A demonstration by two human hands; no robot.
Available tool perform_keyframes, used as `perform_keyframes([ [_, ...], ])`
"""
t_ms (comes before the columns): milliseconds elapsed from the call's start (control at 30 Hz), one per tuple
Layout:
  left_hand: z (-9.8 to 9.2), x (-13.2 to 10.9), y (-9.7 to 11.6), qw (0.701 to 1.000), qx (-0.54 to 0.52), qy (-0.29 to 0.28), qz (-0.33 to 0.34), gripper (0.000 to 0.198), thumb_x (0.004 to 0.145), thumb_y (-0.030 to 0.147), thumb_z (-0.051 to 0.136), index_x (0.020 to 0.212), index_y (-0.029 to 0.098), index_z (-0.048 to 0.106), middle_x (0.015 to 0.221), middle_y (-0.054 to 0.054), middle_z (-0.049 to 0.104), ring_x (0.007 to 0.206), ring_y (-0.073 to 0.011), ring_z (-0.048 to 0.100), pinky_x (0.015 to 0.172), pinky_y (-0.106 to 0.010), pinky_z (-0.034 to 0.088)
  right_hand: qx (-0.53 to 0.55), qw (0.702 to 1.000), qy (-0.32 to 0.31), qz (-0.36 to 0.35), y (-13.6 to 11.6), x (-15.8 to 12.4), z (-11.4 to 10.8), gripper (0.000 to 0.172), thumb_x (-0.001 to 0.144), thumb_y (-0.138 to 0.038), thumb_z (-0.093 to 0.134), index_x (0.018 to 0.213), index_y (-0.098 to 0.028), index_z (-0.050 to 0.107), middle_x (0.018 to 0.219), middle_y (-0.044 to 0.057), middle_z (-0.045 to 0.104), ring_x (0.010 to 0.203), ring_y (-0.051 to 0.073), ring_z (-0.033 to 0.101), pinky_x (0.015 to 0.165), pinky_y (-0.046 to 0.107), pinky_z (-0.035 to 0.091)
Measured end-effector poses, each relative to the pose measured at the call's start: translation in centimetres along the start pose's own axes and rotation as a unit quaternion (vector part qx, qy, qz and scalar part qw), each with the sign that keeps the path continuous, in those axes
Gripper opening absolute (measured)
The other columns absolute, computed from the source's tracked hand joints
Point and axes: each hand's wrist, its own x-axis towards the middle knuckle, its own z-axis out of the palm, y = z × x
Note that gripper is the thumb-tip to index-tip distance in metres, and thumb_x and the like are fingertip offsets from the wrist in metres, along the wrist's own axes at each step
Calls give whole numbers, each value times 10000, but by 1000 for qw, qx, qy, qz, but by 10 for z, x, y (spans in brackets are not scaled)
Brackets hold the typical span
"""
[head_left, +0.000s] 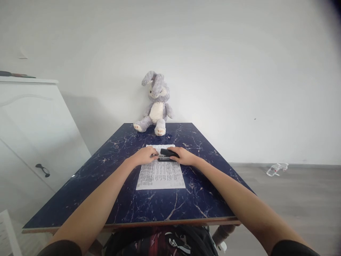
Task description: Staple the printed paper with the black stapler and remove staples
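A black stapler (166,153) lies over the upper part of a printed sheet of paper (161,177), its jaw pointing left. My right hand (182,155) is wrapped round the stapler's rear end from the right. Close to the stapler's front end, my left hand (146,155) rests over the paper with its fingers bent together. A small dark thing shows at its fingertips, too small to name. The sheet lies flat on the dark blue marbled table (128,202), and its top edge is partly behind my hands.
A grey plush rabbit (157,106) sits at the table's far end against the white wall (226,71). On the left stands a white cabinet (34,124) with a dark handle (42,170). Clear plastic bottles (275,169) lie on the floor at right.
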Motion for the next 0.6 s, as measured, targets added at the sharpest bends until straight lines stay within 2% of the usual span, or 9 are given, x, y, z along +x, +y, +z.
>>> perform_keyframes([
  [333, -4, 0, 5, 1000, -2, -11, -4, 294, 962, 390, 585, 1082, 231, 801, 1142, -100, 763, 1023, -280, 693, 837, -359, 509, 4, 1000, -3, 2, 0, 0, -1, 494, 1001, -318, 596, 1465, -167, 515, 1343, 176, 671, 1151, 314, 677, 988, 433, 515],
  [500, -14, -6, 6, 998, -46, -29, -7, 329, 945, 367, 631, 1212, 242, 777, 1226, -93, 754, 1099, -281, 690, 928, -357, 509, 6, 999, -2, 32, 0, 1, -2, 410, 963, -256, 636, 1362, -178, 580, 1212, 145, 722, 1027, 290, 703, 896, 391, 523],
  [600, -18, -10, 3, 995, -85, -61, -6, 377, 946, 358, 654, 1307, 285, 734, 1304, -71, 728, 1160, -272, 672, 981, -357, 492, 31, 999, 3, 43, 4, 0, -3, 358, 948, -224, 643, 1302, -187, 602, 1145, 113, 739, 977, 266, 704, 857, 358, 515],
])
